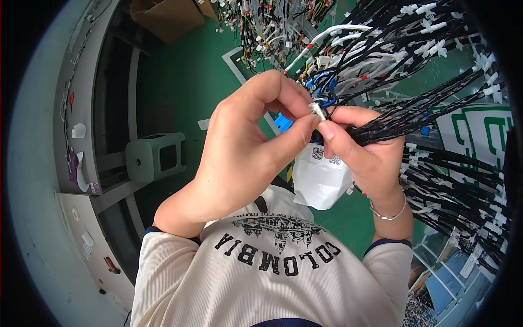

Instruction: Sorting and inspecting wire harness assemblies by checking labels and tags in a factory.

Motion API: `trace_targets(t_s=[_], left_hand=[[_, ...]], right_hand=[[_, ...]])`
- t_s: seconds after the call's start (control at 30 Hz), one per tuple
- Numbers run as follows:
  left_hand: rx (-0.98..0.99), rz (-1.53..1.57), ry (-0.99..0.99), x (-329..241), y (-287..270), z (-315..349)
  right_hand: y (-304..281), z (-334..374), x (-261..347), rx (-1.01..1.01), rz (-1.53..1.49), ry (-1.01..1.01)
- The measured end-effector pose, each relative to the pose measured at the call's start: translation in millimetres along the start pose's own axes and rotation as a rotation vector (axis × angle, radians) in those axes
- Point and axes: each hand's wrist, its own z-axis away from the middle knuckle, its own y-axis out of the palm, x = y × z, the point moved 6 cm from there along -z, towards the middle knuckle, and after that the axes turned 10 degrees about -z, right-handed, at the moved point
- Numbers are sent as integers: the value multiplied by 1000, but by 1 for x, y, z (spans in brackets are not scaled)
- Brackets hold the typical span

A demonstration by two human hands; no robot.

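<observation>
My left hand [239,131] pinches a small white plug connector [317,111] between thumb and fingertips. Opposite it, my right hand [373,155] has its thumb against the same connector, with its fingers curled around a bundle of black-sleeved wires [403,122]. Blue wires [327,102] run in at the connector. Just beyond my left fingers, a blue connector [283,123] is partly covered. Below the fingertips hangs a white label-like sheet or pouch [321,182] with square printed codes. How it is attached is hidden.
Several wire harnesses with white clips [430,24] hang at the upper right, and more black ones [463,188] at the right. A mass of wires [261,32] hangs far off. On the left are a grey-green stool [155,157], a workbench [81,218] and a cardboard box [166,19].
</observation>
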Motion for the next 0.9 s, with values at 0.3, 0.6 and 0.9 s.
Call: trace_targets(t_s=[0.3, 0.6, 0.9], left_hand=[[-23, 312, -139, 6, 5, 1], [37, 423, -131, 22, 21, 2], [-91, 217, -323, 116, -31, 1]], right_hand=[[-2, 0, -2, -58, 6, -21], [-11, 8, -4, -23, 50, 71], [-64, 55, 14, -39, 49, 188]])
